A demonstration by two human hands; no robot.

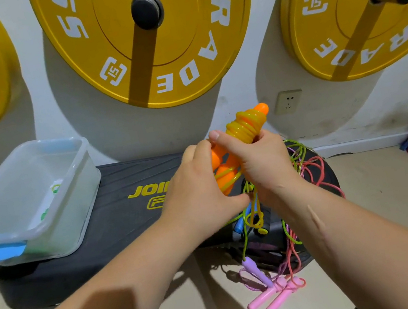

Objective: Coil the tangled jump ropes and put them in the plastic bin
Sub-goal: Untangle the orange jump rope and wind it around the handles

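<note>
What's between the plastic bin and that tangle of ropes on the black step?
Head view: only bare black step lies between plastic bin and rope tangle; the left hand reaches over it.

A black step board [117, 224] sits on the tan floor [381, 191]. On it, well left of the left grip [197, 182], stands a clear plastic bin [86, 191]. Below the right grip [264, 160], tangled ropes [308, 166] spill off its edge onto the floor.

White wall [244, 109] w/ 3 yellow weight plates [179, 49] on pegs, socket [288, 101] below; beige floor [394, 189], black step platform [116, 218].
</note>
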